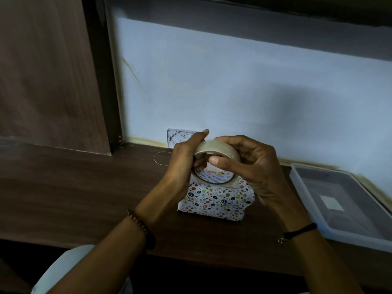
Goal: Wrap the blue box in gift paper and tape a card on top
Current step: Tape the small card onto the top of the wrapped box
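A box wrapped in white gift paper with small coloured prints [216, 200] stands on the dark wooden desk [84, 187], just in front of me. Above it I hold a roll of clear tape [216, 158] in both hands. My left hand [186, 164] grips the roll's left side, fingers curled through its core. My right hand [248, 164] grips the right side, its thumb lying across the roll's front. A white card with a dark ornamental pattern [179, 139] leans against the wall behind my hands, partly hidden by them.
A clear plastic tray [343, 202] lies at the desk's right end. A thin yellow rubber band [161, 159] rests on the desk near the wall. A wooden side panel [53, 71] rises on the left, and a pale wall [233, 81] closes the back.
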Tool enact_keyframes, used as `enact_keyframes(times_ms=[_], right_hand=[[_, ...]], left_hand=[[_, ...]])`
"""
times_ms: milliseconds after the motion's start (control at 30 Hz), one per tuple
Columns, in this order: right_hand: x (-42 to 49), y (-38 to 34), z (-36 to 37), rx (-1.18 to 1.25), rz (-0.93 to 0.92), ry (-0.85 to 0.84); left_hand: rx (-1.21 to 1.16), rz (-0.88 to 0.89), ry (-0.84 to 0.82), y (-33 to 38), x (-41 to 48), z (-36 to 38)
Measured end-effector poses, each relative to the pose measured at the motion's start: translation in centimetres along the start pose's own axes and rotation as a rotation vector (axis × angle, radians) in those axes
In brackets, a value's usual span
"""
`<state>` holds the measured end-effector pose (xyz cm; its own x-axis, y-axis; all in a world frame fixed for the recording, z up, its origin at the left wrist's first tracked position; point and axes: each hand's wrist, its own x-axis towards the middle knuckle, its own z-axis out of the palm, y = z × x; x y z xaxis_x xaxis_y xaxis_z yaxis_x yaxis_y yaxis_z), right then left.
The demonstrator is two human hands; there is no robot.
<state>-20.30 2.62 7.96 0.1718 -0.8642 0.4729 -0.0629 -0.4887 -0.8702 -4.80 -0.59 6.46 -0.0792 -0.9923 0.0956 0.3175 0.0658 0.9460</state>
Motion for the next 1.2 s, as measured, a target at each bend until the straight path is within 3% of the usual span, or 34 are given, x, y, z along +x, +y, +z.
enact_keyframes(times_ms=[100,367,533,700,1200], right_hand=[[0.0,-0.2,-0.1,0.023,-0.010,0.021],[-0.1,0.1,0.4,-0.032,-0.072,0.026],[-0.2,-0.1,0.2,-0.117,-0.130,0.048],[-0.2,-0.1,0.1,-0.196,-0.183,0.026],[-0.1,-0.2,-0.4,-0.340,-0.255,-0.001]], left_hand=[[-0.148,-0.046,-0.030,0.1,0.3,-0.6],[0.055,0.088,0.014,0.4,-0.3,0.0],[0.035,0.165,0.088,0.8,-0.9,0.3],[0.015,0.305,0.034,1.0,-1.0,0.1],[0.115,0.357,0.018,0.6,-0.5,-0.6]])
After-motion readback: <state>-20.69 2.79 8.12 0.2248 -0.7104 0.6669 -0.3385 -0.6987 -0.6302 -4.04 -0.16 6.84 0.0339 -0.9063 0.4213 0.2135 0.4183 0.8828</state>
